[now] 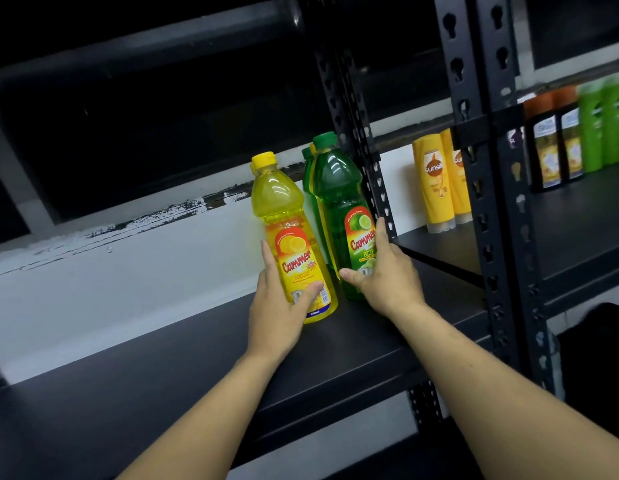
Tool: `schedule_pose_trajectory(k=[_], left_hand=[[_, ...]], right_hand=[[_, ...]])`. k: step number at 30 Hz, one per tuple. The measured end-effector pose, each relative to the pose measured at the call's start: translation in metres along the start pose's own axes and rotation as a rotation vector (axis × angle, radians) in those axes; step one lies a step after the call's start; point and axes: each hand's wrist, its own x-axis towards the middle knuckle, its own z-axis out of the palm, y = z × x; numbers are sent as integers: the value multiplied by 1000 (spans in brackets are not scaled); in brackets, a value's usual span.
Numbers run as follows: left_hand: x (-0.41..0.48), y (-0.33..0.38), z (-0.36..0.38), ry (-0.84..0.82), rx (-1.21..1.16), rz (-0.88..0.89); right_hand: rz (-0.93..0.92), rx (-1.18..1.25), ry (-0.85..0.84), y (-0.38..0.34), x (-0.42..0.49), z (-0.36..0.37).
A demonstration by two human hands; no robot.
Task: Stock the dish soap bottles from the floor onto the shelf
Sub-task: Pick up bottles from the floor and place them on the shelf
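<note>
Gripping: left grip (277,306) curled round yellow bottle (284,209) | right grip (387,278) curled round green bottle (335,188) | both on shelf (162,375)

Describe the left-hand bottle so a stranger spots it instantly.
On the black shelf, left of the perforated upright, soap bottles cluster. The left hand grips the frontmost yellow bottle: lemon label, unlike the green lime bottle beside it.

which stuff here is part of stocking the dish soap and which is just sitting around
Part of the job: yellow lemon bottle in the left hand; green lime bottle in the right hand; black shelf under them.
Just there, next bay: yellow shampoo bottles; dark orange-capped bottles; light green bottles.
</note>
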Motion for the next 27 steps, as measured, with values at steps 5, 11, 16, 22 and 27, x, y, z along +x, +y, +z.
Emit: schedule_pose_trajectory(k=[5, 11, 16, 22, 27], left_hand=[[-3, -3, 0, 7, 21, 0], [-3, -4, 1, 10, 37, -1], [-3, -3, 0, 8, 38, -8], [-2, -3, 2, 11, 61, -10], [-3, -2, 1, 6, 49, -20]], right_hand=[[-79, -62, 39, -4, -4, 1], [-130, -140, 50, -8, -7, 2], [-125, -121, 49, -9, -7, 2], [-135, -88, 47, -8, -7, 2], [-144, -62, 26, -6, -6, 3]])
